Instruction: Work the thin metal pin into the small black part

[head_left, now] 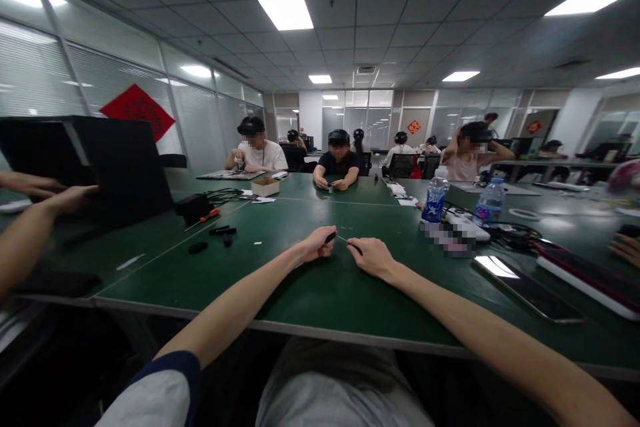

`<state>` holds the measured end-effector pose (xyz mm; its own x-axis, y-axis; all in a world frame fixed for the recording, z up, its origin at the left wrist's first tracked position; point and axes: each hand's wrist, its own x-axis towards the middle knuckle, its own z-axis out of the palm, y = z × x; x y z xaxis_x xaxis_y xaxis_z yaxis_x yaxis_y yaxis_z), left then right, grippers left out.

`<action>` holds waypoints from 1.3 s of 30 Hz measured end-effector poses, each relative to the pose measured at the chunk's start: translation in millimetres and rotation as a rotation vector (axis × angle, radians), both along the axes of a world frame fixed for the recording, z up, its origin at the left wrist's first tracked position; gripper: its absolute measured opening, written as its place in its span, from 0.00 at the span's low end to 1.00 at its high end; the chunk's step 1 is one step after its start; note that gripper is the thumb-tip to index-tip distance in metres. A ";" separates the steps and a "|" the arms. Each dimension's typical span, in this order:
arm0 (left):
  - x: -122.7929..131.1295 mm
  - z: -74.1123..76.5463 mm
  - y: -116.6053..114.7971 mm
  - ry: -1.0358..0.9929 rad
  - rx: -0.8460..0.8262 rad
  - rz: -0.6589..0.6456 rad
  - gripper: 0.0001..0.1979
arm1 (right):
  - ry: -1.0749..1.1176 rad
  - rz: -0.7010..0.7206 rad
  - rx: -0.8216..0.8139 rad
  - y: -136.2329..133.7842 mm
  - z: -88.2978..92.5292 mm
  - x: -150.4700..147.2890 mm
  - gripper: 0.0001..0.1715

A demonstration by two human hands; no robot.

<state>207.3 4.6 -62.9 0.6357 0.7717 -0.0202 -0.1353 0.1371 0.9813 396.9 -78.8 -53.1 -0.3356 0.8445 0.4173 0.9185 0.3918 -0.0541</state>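
Head | green table (280,300); office (400,13); left hand (315,245) grips black piece (331,237); right hand (373,257) pinches wire (343,239)

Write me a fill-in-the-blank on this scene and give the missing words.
The left hand pinches a small ____ object.
The right hand is over the ____ tabletop.
The screwdriver lying left of the hands has a ____ handle.
The smartphone lies nearer the ____ hand.

black; green; red; right
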 end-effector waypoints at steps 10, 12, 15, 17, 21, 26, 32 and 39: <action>0.2 -1.6 2.3 -0.002 -0.003 -0.011 0.14 | -0.002 -0.004 -0.032 -1.6 0.4 -1.3 0.23; 0.5 -1.7 2.4 -0.001 0.001 -0.010 0.14 | -0.007 -0.012 -0.029 -1.6 0.0 -1.7 0.23; 1.0 -1.7 2.2 0.002 0.008 -0.008 0.15 | -0.005 -0.030 -0.020 -2.2 -0.3 -2.5 0.23; 1.4 -1.8 2.0 0.004 0.012 -0.005 0.15 | 0.003 -0.035 -0.017 -2.7 -0.3 -3.1 0.23; 2.2 -1.8 0.9 0.011 0.025 0.010 0.16 | 0.006 -0.040 -0.022 -2.9 -0.7 -3.5 0.23; 3.4 -0.3 -2.9 0.027 0.045 0.031 0.18 | -0.011 -0.047 -0.030 -3.8 -0.7 -3.7 0.24; 5.7 0.4 -6.2 0.063 0.072 0.061 0.17 | -0.018 -0.066 -0.079 -8.1 2.5 -5.9 0.25; 8.4 -3.4 -5.4 0.091 0.131 0.098 0.17 | -0.019 -0.064 -0.082 -10.3 3.0 -6.4 0.24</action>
